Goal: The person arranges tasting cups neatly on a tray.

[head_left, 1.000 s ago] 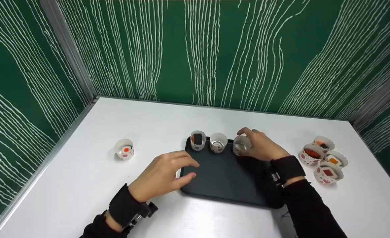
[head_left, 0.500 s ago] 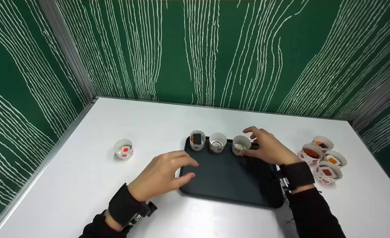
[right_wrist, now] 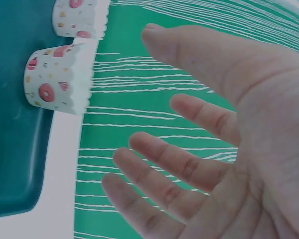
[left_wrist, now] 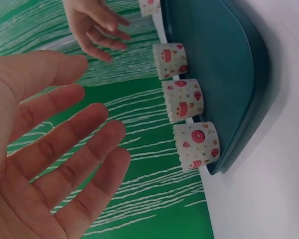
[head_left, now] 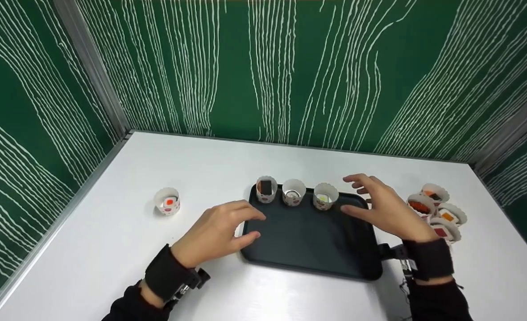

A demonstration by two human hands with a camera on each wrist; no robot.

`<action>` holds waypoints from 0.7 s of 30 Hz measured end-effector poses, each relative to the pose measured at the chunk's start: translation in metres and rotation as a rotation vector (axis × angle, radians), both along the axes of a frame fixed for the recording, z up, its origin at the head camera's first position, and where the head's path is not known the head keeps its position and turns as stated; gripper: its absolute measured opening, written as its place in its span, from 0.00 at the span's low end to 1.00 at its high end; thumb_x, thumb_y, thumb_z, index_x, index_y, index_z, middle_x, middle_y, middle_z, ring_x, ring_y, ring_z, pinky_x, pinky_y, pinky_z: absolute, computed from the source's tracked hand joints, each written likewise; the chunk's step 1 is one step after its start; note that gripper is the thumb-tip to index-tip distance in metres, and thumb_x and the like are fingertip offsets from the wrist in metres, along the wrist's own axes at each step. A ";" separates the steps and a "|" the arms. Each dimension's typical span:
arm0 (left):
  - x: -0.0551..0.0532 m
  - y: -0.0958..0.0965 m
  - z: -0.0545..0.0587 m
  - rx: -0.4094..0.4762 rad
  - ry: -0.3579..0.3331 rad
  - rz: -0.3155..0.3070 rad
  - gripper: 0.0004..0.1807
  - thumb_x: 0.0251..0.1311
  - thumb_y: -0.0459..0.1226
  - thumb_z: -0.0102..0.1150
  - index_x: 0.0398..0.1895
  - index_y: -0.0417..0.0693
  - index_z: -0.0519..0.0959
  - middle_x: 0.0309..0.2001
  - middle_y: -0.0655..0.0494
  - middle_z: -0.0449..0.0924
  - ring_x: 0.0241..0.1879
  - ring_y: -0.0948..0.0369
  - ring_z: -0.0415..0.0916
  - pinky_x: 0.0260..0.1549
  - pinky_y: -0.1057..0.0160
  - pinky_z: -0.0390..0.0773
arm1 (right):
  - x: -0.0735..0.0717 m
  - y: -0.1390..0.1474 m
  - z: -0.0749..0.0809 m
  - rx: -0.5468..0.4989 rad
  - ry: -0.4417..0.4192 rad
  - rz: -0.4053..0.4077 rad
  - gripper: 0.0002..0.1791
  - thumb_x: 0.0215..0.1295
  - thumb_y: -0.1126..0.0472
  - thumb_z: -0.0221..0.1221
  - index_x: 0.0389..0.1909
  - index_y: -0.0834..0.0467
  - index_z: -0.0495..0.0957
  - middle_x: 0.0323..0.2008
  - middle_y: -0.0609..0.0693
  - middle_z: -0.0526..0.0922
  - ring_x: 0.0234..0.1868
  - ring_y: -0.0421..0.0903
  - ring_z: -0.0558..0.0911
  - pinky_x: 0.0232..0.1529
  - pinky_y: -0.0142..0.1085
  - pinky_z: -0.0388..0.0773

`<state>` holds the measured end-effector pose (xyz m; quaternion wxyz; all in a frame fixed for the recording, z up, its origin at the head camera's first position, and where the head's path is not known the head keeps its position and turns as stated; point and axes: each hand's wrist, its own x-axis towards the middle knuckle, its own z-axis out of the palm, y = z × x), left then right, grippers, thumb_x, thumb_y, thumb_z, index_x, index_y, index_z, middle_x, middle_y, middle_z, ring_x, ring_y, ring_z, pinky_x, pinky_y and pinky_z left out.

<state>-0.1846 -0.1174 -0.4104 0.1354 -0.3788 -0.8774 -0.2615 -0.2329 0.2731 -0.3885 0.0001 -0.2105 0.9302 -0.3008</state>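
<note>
Three patterned paper cups stand in a row along the far edge of a dark tray (head_left: 308, 240). The left cup (head_left: 263, 196) has a black and orange piece inside, the middle cup (head_left: 292, 199) something white and dark, the right cup (head_left: 323, 204) a pale yellow-green piece. My right hand (head_left: 381, 207) hovers over the tray's right side, apart from the right cup (right_wrist: 52, 84), fingers spread and holding nothing. Over the tray's left edge, my left hand (head_left: 218, 227) hangs with relaxed fingers and nothing in them; its palm (left_wrist: 45, 199) shows in the left wrist view.
One paper cup (head_left: 167, 207) with a white and red piece stands alone on the white table (head_left: 111, 249) at left. Several filled paper cups (head_left: 448, 217) cluster at right, partly behind my right wrist. Green, white-lined panels (head_left: 312, 80) border the table.
My right hand has let go of the right cup on the tray and drawn back to the right. That cup stays in place, and my left hand has barely moved.
</note>
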 end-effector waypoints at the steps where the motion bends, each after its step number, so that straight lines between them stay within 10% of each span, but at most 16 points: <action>1: 0.000 0.000 0.001 -0.007 0.000 0.004 0.16 0.66 0.40 0.73 0.55 0.50 0.87 0.53 0.57 0.89 0.54 0.60 0.87 0.51 0.54 0.87 | 0.002 0.000 0.002 0.000 0.009 -0.002 0.34 0.72 0.50 0.70 0.75 0.54 0.71 0.66 0.63 0.78 0.67 0.67 0.79 0.64 0.66 0.77; 21: -0.018 -0.014 0.023 -0.165 -0.001 0.109 0.21 0.64 0.42 0.75 0.59 0.51 0.85 0.51 0.55 0.87 0.48 0.55 0.87 0.41 0.51 0.88 | 0.047 -0.002 0.035 0.029 0.126 -0.040 0.27 0.73 0.42 0.67 0.68 0.47 0.79 0.64 0.46 0.82 0.63 0.55 0.84 0.63 0.53 0.79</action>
